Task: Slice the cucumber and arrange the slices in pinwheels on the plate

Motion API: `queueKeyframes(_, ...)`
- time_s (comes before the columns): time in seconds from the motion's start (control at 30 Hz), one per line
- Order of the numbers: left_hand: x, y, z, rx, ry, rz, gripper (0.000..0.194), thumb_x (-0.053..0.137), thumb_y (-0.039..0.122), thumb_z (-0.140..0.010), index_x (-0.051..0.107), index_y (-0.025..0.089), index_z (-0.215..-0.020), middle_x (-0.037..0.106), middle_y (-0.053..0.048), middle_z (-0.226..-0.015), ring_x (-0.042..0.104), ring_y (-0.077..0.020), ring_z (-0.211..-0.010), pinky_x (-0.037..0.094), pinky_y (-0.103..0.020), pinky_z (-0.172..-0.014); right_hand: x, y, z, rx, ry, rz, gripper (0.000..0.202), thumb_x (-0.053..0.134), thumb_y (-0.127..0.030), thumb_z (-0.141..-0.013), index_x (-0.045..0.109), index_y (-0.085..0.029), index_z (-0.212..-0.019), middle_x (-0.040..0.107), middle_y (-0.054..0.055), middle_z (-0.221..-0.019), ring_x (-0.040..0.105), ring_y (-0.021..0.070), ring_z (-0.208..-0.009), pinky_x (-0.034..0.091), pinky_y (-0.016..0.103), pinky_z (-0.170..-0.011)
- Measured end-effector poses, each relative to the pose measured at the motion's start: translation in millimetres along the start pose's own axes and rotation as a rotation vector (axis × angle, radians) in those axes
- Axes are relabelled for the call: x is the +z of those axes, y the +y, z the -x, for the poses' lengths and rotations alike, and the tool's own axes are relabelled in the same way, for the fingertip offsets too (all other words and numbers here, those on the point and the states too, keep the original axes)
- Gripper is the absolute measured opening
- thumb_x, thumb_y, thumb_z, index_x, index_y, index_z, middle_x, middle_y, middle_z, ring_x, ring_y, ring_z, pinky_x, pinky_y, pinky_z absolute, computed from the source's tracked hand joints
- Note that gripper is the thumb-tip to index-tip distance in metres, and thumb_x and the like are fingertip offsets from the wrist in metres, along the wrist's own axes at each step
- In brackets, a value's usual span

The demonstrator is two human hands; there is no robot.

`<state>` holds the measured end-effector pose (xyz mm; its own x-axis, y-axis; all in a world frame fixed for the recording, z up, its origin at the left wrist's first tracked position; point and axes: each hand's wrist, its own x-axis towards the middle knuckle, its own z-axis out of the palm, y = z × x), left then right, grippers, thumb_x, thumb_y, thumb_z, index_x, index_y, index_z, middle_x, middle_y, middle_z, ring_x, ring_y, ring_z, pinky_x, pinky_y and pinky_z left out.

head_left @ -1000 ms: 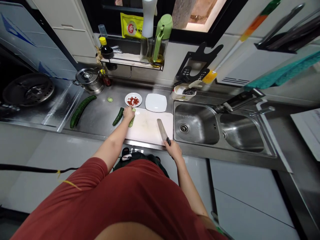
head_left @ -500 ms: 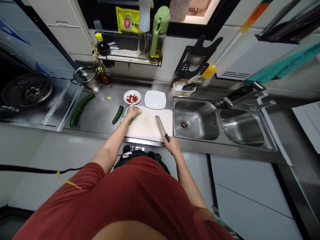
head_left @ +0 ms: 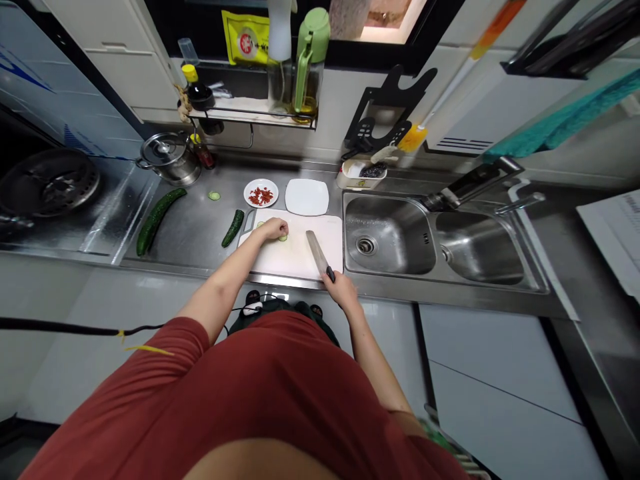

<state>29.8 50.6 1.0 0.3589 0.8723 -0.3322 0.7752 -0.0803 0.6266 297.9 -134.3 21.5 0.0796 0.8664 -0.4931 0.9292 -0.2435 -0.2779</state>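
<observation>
My left hand [head_left: 274, 229] is over the left half of the white cutting board [head_left: 300, 260], its fingers pinched at a thin cucumber slice [head_left: 283, 238]. Another pale green slice [head_left: 261, 224] shows partly behind that wrist. In my right hand [head_left: 342, 291] is the black handle of a kitchen knife [head_left: 316, 251], with its broad blade pointing away from me over the board. A short piece of cucumber [head_left: 233, 228] lies on the steel counter just left of the board. Farther left is a long, whole cucumber [head_left: 159, 220].
Behind the board stand a plate of chopped red pieces [head_left: 261, 193] and a white square plate [head_left: 307, 197]. One cucumber slice [head_left: 214, 195] lies on the counter. A lidded pot [head_left: 170, 159] stands back left; the double sink [head_left: 395, 233] adjoins the board's right side.
My left hand has moved right and nearer to me across the board, bringing the cucumber slice lower. My right hand and the knife stay almost in place. The view has shifted slightly.
</observation>
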Motion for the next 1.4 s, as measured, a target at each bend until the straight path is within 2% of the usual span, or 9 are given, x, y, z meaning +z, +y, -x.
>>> queueKeyframes(0.2,13.1,-5.6,-3.3,0.039,-0.02,0.002,0.018,0.065,0.01,-0.061,0.074,0.021,-0.073,0.072,-0.001,-0.076,0.063,-0.0163,-0.074,0.045,-0.023,-0.074,1.3,-2.5,3.3,-0.018,-0.011,0.006,0.053,0.034,-0.059,-0.096,0.065,-0.017,-0.106,0.07,0.015,-0.103,0.065,0.0262,-0.097,0.044,0.03,-0.078)
queueKeyframes(0.33,15.9,-12.4,-3.8,0.074,0.057,-0.079,0.02,0.065,0.016,-0.07,0.075,0.021,-0.085,0.072,-0.003,-0.087,0.064,-0.0183,-0.085,0.045,-0.025,-0.081,-0.5,-8.9,7.3,-0.021,-0.042,0.025,0.054,0.033,-0.059,-0.096,0.064,-0.017,-0.11,0.069,0.014,-0.107,0.064,0.0251,-0.1,0.043,0.029,-0.08)
queueKeyframes(0.47,12.0,-15.9,0.0,-0.032,0.125,-0.185,0.022,0.064,0.02,-0.076,0.073,0.022,-0.097,0.071,-0.004,-0.094,0.062,-0.0192,-0.093,0.044,-0.027,-0.084,-1.0,-19.6,12.3,-0.059,-0.042,0.067,0.053,0.032,-0.059,-0.097,0.063,-0.019,-0.11,0.069,0.013,-0.105,0.064,0.0259,-0.1,0.044,0.031,-0.079)
queueKeyframes(0.67,11.2,-12.2,5.1,-0.142,0.129,-0.247,0.019,0.067,0.023,-0.076,0.071,0.022,-0.094,0.069,-0.004,-0.096,0.06,-0.02,-0.097,0.044,-0.027,-0.084,0.3,-35.7,17.2,-0.126,-0.026,0.161,0.046,0.035,-0.054,-0.097,0.062,-0.019,-0.108,0.07,0.014,-0.102,0.065,0.0268,-0.1,0.044,0.033,-0.081)
queueKeyframes(1.4,11.2,-9.4,4.1,-0.192,0.124,-0.21,0.02,0.07,0.024,-0.074,0.07,0.024,-0.094,0.07,-0.002,-0.098,0.061,-0.0185,-0.095,0.044,-0.026,-0.082,-2.1,-39.1,16.0,-0.175,-0.052,0.246,0.044,0.033,-0.05,-0.099,0.061,-0.018,-0.111,0.07,0.014,-0.104,0.065,0.0271,-0.101,0.045,0.035,-0.083)
